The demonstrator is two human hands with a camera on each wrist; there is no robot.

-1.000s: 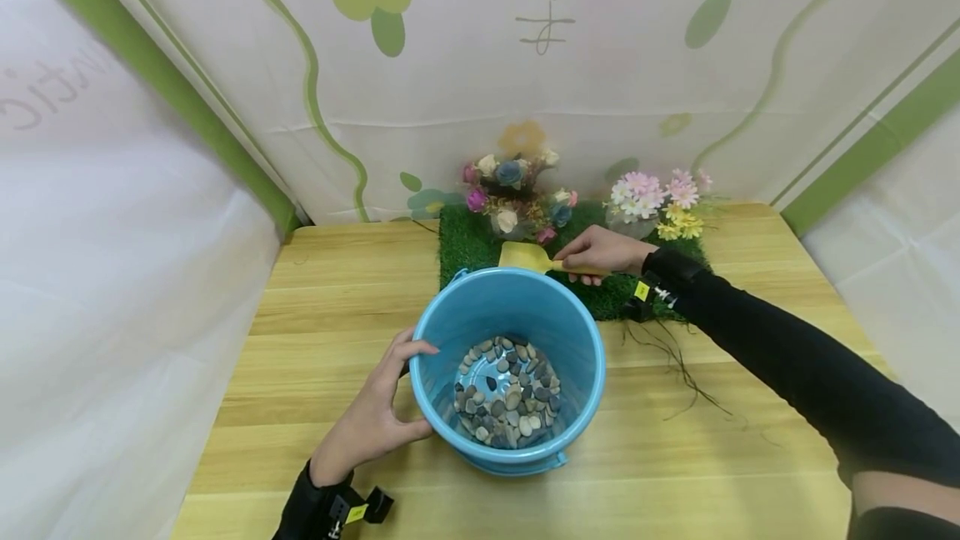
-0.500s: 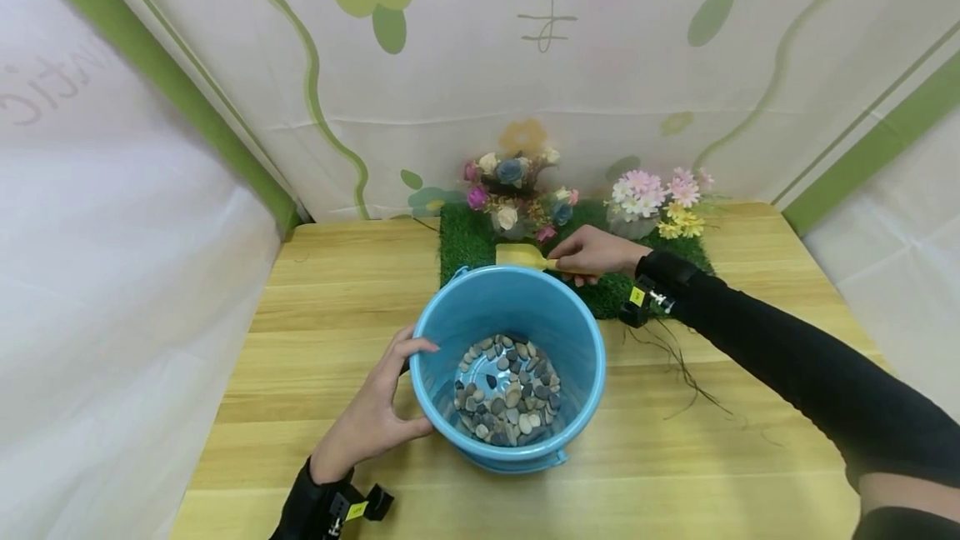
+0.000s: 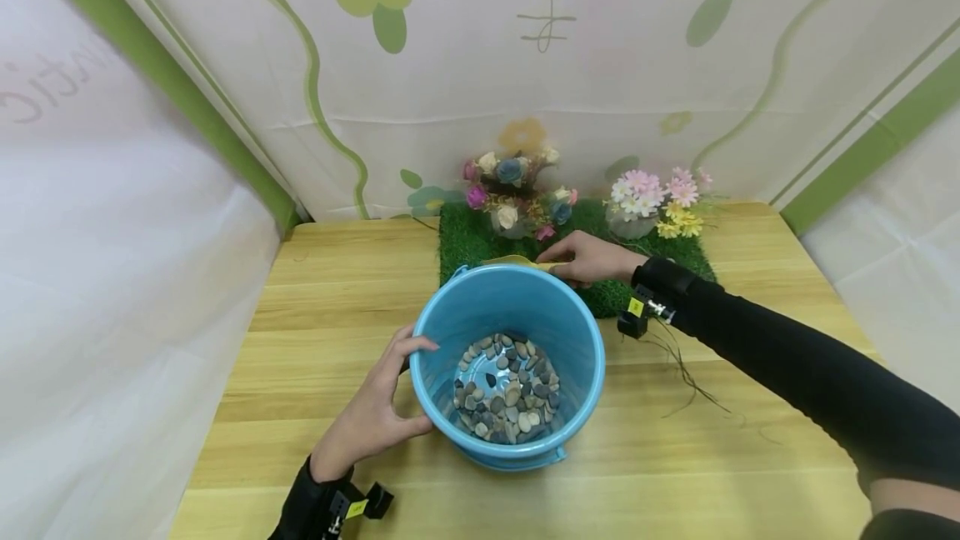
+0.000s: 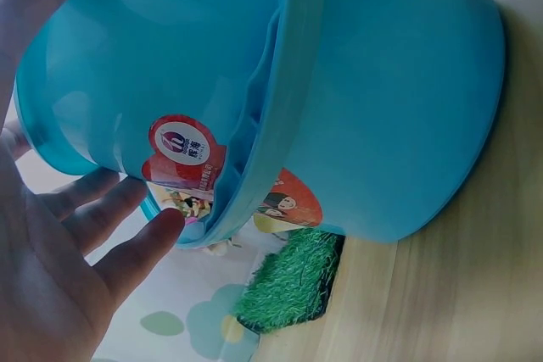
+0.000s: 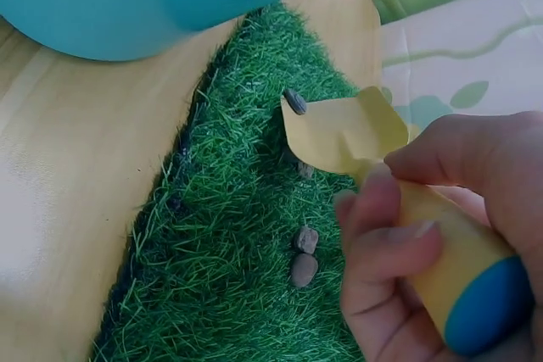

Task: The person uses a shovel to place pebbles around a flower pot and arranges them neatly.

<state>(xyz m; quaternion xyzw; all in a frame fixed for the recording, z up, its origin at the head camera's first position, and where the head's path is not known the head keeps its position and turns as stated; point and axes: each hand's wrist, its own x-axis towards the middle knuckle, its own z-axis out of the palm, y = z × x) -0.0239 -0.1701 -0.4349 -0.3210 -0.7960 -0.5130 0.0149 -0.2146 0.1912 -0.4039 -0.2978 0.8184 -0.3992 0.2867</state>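
Observation:
My left hand (image 3: pixel 375 419) grips the light-blue bucket (image 3: pixel 510 307) at its left rim, one finger over the edge and the thumb against the side. Grey, white and dark pebbles (image 3: pixel 517 407) cover much of its bottom. Behind the bucket, my right hand (image 3: pixel 592 259) holds a yellow toy shovel (image 5: pixel 339 133) by its thick handle, which ends in a blue cap (image 5: pixel 488 307). The blade is low over the grass mat (image 5: pixel 229 243), mostly hidden by the bucket in the head view. A dark stone (image 5: pixel 295 102) sits at the blade's front corner. Several stones (image 5: pixel 304 270) lie on the grass.
Two bunches of artificial flowers, one of roses (image 3: pixel 508 215) and one pink and yellow (image 3: pixel 678 223), stand at the mat's back. Brown thin strands (image 3: pixel 686 377) lie on the wooden table (image 3: pixel 330 307). A printed white curtain (image 3: pixel 465 82) hangs behind.
My right hand has slid a little left with the shovel, and its blade has dropped from view behind the bucket's rim. The left hand and bucket have stayed put.

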